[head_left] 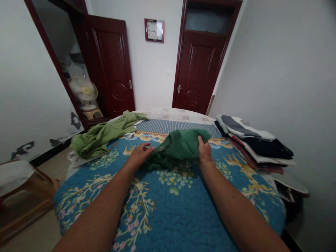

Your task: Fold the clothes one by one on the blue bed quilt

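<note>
A dark green garment (181, 147), bunched and partly folded over, is at the middle of the table. My right hand (204, 148) grips its right end, thumb on top and the other fingers hidden beneath the cloth. At the garment's left side is my left hand (143, 153), its thumb and forefinger apart, close against the fabric. Some of the left fingers are out of sight, and I see no cloth clearly pinched in them. A small pale label shows on the garment near that hand.
Light green clothing (105, 136) lies heaped at the table's left edge, over white cloth. A stack of folded clothes (257, 143) stands on the right. A blue floral quilted cover (183, 213) spreads over the table. Stools (28, 185) stand at the left; doors and a wall clock are beyond.
</note>
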Demonstrator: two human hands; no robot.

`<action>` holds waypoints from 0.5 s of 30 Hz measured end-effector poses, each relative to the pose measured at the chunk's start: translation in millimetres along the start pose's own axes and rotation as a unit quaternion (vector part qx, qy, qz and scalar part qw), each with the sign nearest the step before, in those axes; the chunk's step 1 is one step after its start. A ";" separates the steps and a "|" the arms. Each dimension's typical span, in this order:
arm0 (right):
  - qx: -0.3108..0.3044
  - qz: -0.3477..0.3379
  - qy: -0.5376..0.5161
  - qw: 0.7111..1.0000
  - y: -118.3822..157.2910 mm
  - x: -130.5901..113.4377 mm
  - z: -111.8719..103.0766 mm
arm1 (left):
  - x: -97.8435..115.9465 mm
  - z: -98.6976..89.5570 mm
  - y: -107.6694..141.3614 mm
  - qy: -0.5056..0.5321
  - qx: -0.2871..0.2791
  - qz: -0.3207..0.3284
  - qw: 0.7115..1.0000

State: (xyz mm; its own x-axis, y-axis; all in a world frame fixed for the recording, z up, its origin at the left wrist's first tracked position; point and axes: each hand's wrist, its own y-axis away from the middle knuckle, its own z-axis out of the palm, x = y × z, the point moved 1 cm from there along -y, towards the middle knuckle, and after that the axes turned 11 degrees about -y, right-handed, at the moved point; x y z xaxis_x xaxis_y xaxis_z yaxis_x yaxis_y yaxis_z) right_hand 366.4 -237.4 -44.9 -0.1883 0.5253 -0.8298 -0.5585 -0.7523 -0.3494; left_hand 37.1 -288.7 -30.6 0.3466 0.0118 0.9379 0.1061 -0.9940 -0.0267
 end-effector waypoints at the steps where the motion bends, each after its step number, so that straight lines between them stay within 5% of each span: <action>1: 0.028 0.006 -0.035 0.999 -0.5 2.4 0.5 | 0.8 0.5 1.3 -0.020 0.010 0.016 1.000; 7: 0.020 0.106 -0.203 0.973 3.8 5.5 9.4 | -0.2 13.6 4.7 -0.111 0.036 0.088 0.989; 10: -0.035 0.125 -0.224 0.966 9.6 -4.8 15.5 | 2.6 13.8 6.2 -0.122 0.048 0.098 0.986; 12: -0.091 0.143 -0.220 0.961 17.5 -13.1 20.3 | 5.3 12.4 8.3 -0.078 0.031 0.056 0.995; 15: -0.167 0.168 -0.192 0.952 37.3 -22.2 27.6 | 9.2 14.9 14.9 0.080 -0.075 -0.075 0.991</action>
State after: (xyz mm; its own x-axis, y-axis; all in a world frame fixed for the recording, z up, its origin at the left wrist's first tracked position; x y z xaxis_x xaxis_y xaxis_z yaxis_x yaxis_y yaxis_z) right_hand 327.5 -266.1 -27.5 -0.6291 0.2907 -0.7209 -0.1390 -0.9546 -0.2636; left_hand 55.8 -301.8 -27.6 0.1832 0.1562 0.9706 0.0010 -0.9873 0.1587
